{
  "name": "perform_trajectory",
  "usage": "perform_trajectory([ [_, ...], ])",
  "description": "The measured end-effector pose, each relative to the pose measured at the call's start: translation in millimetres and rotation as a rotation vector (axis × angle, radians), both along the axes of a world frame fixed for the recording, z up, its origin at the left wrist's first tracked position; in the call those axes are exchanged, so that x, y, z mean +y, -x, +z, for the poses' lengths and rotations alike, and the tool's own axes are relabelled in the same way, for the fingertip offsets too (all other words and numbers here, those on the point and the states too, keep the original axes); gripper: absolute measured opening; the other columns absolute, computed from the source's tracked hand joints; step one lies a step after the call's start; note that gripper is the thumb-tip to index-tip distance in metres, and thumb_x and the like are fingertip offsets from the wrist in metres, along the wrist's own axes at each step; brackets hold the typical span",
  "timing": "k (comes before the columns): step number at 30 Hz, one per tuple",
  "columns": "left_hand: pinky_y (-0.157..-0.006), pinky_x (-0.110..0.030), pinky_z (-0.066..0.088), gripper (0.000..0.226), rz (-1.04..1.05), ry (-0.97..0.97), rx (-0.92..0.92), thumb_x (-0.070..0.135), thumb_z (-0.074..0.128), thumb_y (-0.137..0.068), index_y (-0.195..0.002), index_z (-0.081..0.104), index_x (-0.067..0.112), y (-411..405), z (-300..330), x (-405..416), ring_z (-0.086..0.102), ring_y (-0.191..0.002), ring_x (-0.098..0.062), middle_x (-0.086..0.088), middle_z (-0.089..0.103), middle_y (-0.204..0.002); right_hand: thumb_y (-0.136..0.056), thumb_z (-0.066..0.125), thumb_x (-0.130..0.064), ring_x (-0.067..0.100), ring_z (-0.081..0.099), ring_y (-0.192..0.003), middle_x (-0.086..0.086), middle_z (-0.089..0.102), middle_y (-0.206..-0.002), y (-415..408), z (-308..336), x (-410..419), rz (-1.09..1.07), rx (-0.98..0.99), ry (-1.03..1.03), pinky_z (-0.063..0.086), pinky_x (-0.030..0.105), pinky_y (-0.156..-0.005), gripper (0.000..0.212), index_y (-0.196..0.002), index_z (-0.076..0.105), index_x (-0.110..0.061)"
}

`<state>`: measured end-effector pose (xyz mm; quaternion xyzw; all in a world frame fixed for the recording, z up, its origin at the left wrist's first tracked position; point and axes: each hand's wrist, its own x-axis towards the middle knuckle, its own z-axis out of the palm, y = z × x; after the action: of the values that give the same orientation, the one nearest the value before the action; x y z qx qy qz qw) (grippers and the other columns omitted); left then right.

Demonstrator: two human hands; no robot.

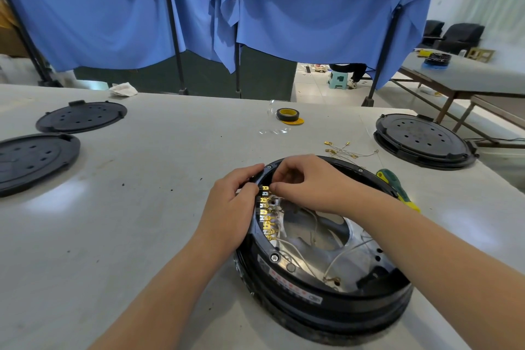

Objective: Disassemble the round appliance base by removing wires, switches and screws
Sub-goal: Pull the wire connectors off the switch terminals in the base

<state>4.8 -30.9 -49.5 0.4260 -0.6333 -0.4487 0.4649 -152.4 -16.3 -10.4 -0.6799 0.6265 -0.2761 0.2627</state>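
Note:
The round black appliance base [326,304] lies open on the white table in front of me, its metal inside crossed by thin white wires [338,258]. A row of brass terminals [267,213] runs along its left inner wall. My left hand [235,202] grips the base's left rim from outside, thumb by the terminals. My right hand [306,182] reaches over the far rim and pinches the topmost terminal connector with curled fingers. A screw [274,257] sits in the near-left rim.
Loose removed wires with brass ends [345,150] lie behind the base. A green-and-yellow screwdriver [396,187] rests to its right. Black round covers [82,116] [31,160] lie at left, another base [423,142] at right. A tape roll [287,115] sits farther back.

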Motion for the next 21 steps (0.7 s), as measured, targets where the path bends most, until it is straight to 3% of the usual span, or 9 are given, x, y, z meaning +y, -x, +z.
perform_trajectory([
  [6,-0.091,-0.021,0.046,0.041,0.012,0.024,-0.029,0.002,0.045,-0.091,-0.119,0.066,0.023,-1,-1,0,0.060,-0.109,-0.006,0.008,0.066,-0.116,-0.078,0.071,-0.022,-0.005,0.050,-0.050,-0.016,0.060,-0.056,-1,6,10,0.142,-0.023,0.004,0.037,0.007,-0.047,0.003,-0.076,0.070,-0.024],
  [17,-0.097,-0.026,0.046,0.041,0.013,0.024,-0.045,0.003,0.044,-0.092,-0.121,0.065,0.023,0,-1,-1,0.059,-0.111,-0.007,0.006,0.066,-0.119,-0.076,0.073,-0.025,-0.001,0.044,-0.046,-0.010,0.057,-0.053,-7,5,12,0.202,0.049,0.001,0.034,0.011,-0.048,0.007,-0.081,0.076,-0.023],
  [21,-0.095,-0.022,0.045,0.041,0.015,0.032,-0.051,0.003,0.045,-0.092,-0.121,0.065,0.023,-1,-2,-1,0.058,-0.112,-0.006,0.007,0.066,-0.119,-0.077,0.073,-0.022,-0.002,0.046,-0.046,-0.009,0.058,-0.052,-9,5,12,0.208,0.042,-0.002,0.034,0.010,-0.047,0.005,-0.072,0.075,-0.021],
])
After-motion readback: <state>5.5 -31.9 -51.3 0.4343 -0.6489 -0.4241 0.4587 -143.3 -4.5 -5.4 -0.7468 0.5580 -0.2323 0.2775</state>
